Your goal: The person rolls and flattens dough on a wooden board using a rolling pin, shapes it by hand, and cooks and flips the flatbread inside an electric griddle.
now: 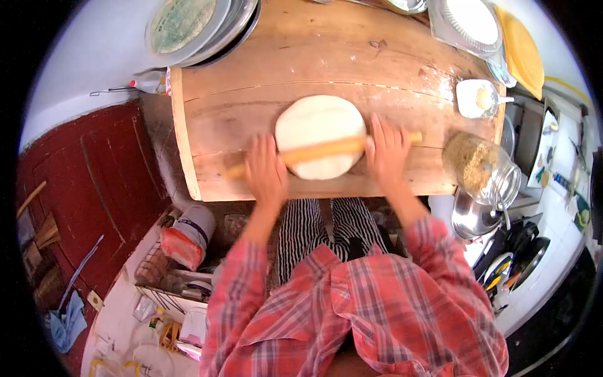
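A round, flat sheet of pale dough (pixel 317 119) lies on the wooden table (pixel 239 94) in front of me. Across its lower half rests a thin wooden rolling pin (pixel 323 149), slanting up toward the right and slightly blurred. My left hand (pixel 265 169) presses on the pin's left part, just beside the dough's edge. On the right part of the pin, my right hand (pixel 387 151) bears down with its fingers pointing forward. Both ends of the pin stick out past my hands.
A glass jar of brown crumbly stuff (pixel 471 163) stands at the table's right edge, near a white container of flour (pixel 477 98). Stacked metal pans and a plate (pixel 213 38) sit at the back left. Flour dusts the wood at the right.
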The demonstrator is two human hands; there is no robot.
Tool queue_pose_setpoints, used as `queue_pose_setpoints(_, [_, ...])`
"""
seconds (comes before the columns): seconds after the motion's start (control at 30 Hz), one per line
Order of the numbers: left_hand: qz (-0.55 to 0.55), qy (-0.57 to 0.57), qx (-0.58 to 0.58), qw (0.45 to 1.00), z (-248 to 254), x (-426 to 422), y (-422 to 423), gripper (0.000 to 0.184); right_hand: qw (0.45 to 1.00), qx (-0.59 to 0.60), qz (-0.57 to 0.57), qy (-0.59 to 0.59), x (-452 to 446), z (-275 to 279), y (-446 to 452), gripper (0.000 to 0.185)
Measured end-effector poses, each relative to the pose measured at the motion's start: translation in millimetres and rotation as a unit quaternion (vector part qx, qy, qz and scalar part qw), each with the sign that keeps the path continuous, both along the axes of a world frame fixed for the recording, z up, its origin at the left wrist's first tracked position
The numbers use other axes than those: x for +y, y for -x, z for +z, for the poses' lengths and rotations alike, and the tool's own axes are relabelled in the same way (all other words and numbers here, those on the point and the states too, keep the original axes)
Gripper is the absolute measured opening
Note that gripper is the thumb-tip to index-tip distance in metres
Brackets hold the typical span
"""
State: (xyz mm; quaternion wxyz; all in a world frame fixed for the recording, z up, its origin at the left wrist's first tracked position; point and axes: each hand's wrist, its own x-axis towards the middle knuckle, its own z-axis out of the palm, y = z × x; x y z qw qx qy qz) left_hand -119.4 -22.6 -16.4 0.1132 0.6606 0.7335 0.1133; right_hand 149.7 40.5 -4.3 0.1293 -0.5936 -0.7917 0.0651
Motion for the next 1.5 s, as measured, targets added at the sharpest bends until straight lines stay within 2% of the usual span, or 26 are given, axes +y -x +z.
queue_pose_setpoints(0.03, [-0.018, -0.014, -0.052, 0.998, 0.2, -22.5, -1.8, 0.048, 1.0, 0.002, -0.001, 0.001, -1.5, -3.7, 2.9, 0.048])
queue_pose_setpoints(0.1, [-0.029, -0.051, -0.006, 0.998, -9.3, 7.0, 4.6, 0.048, 0.999, 0.004, -0.029, -0.029, -7.4, -6.7, 7.1, 0.05])
queue_pose_setpoints(0.2, [-0.041, -0.141, -0.003, 0.989, -11.2, 104.5, 23.2, 0.041, 0.998, 0.007, -0.013, -0.068, 81.1, 0.0, 27.1, 0.044])
queue_pose_setpoints(0.23, [-0.025, -0.145, -0.027, 0.989, -8.0, 127.8, 27.5, 0.038, 0.996, 0.018, -0.022, -0.087, 105.4, -0.8, 32.7, 0.043])
queue_pose_setpoints(0.3, [0.038, 0.0, -0.06, 0.997, 8.9, 166.4, 29.5, 0.035, 0.993, 0.032, -0.031, -0.109, 145.2, -8.0, 39.6, 0.042])
queue_pose_setpoints(0.37, [0.037, -0.041, -0.076, 0.996, -7.0, 190.1, 33.6, 0.036, 0.984, 0.013, -0.055, -0.167, 169.7, -11.9, 41.7, 0.044])
queue_pose_setpoints(0.43, [0.036, -0.079, -0.093, 0.992, -17.6, 186.3, 28.0, 0.037, 0.988, 0.011, -0.045, -0.145, 155.6, -7.6, 42.9, 0.046])
queue_pose_setpoints(0.5, [-0.149, -0.216, 0.117, 0.958, -25.3, 162.7, 0.7, 0.039, 0.994, 0.0, 0.008, -0.105, 119.0, -6.1, 36.7, 0.048])
queue_pose_setpoints(0.57, [-0.21, -0.162, -0.008, 0.964, -14.8, 128.1, -34.5, 0.045, 0.996, 0.005, 0.065, -0.06, 62.3, -0.1, 22.8, 0.05])
queue_pose_setpoints(0.6, [-0.211, -0.167, -0.005, 0.963, 0.6, 124.9, -39.3, 0.045, 0.997, 0.015, 0.076, -0.028, 36.5, 8.5, 14.6, 0.051])
queue_pose_setpoints(0.67, [-0.116, 0.115, -0.116, 0.98, 37.5, 129.3, -46.0, 0.047, 0.997, 0.003, 0.075, 0.006, 0.9, 8.3, -4.4, 0.051])
queue_pose_setpoints(0.7, [-0.117, 0.113, -0.115, 0.98, 45.9, 135.2, -48.3, 0.047, 0.997, 0.004, 0.074, 0.004, -9.4, 15.1, -11.7, 0.051])
queue_pose_setpoints(0.77, [-0.143, 0.283, -0.054, 0.947, 56.7, 151.1, -51.7, 0.045, 0.994, 0.024, 0.094, 0.051, -23.7, 27.4, -20.9, 0.045])
queue_pose_setpoints(0.8, [-0.143, 0.278, -0.051, 0.948, 63.4, 149.6, -52.7, 0.045, 0.994, 0.025, 0.094, 0.046, -30.5, 32.8, -23.2, 0.045])
queue_pose_setpoints(0.9, [-0.263, 0.22, -0.113, 0.932, 82.2, 153.2, -55.4, 0.047, 0.991, 0.066, 0.107, 0.044, -47.8, 40.8, -29.9, 0.039])
queue_pose_setpoints(0.97, [-0.238, 0.207, -0.259, 0.913, 97.3, 169.9, -58.1, 0.054, 0.988, 0.103, 0.084, 0.08, -60.8, 43.3, -32.8, 0.042])
queue_pose_setpoints(1.0, [-0.222, 0.217, -0.241, 0.919, 104.6, 191.3, -59.5, 0.059, 0.987, 0.106, 0.083, 0.088, -65.0, 45.6, -33.2, 0.042])
queue_pose_setpoints(1.07, [-0.06, 0.281, -0.395, 0.873, 109.4, 229.1, -59.9, 0.056, 0.985, 0.111, 0.078, 0.104, -71.0, 48.2, -32.7, 0.042])
queue_pose_setpoints(1.13, [0.065, 0.177, -0.559, 0.807, 35.7, 260.9, -50.2, 0.056, 0.982, 0.122, 0.074, 0.123, -77.8, 47.7, -35.7, 0.041])
queue_pose_setpoints(1.17, [0.063, 0.18, -0.561, 0.806, 22.3, 270.7, -46.5, 0.056, 0.982, 0.12, 0.071, 0.124, -81.4, 47.9, -36.3, 0.041])
queue_pose_setpoints(1.23, [0.182, 0.188, -0.525, 0.81, 19.7, 276.8, -47.2, 0.05, 0.985, 0.103, 0.058, 0.125, -86.5, 49.1, -37.2, 0.04])
queue_pose_setpoints(1.27, [0.164, 0.281, -0.571, 0.753, 29.4, 276.7, -46.3, 0.055, 0.984, 0.105, 0.052, 0.134, -88.9, 51.0, -37.8, 0.04])
queue_pose_setpoints(1.3, [0.167, 0.288, -0.571, 0.75, 25.3, 265.3, -47.6, 0.055, 0.983, 0.104, 0.05, 0.141, -93.0, 53.0, -38.7, 0.04])
queue_pose_setpoints(1.4, [0.144, 0.317, -0.482, 0.804, 9.0, 237.6, -42.4, 0.056, 0.981, 0.115, 0.07, 0.14, -87.9, 55.2, -38.5, 0.041])
queue_pose_setpoints(1.47, [0.21, 0.309, -0.569, 0.733, 0.6, 184.8, -34.0, 0.051, 0.978, 0.12, 0.099, 0.139, -84.8, 58.3, -36.9, 0.039])
queue_pose_setpoints(1.5, [0.261, 0.298, -0.576, 0.715, 18.9, 155.3, -36.8, 0.054, 0.977, 0.123, 0.1, 0.14, -81.4, 57.1, -36.6, 0.039])
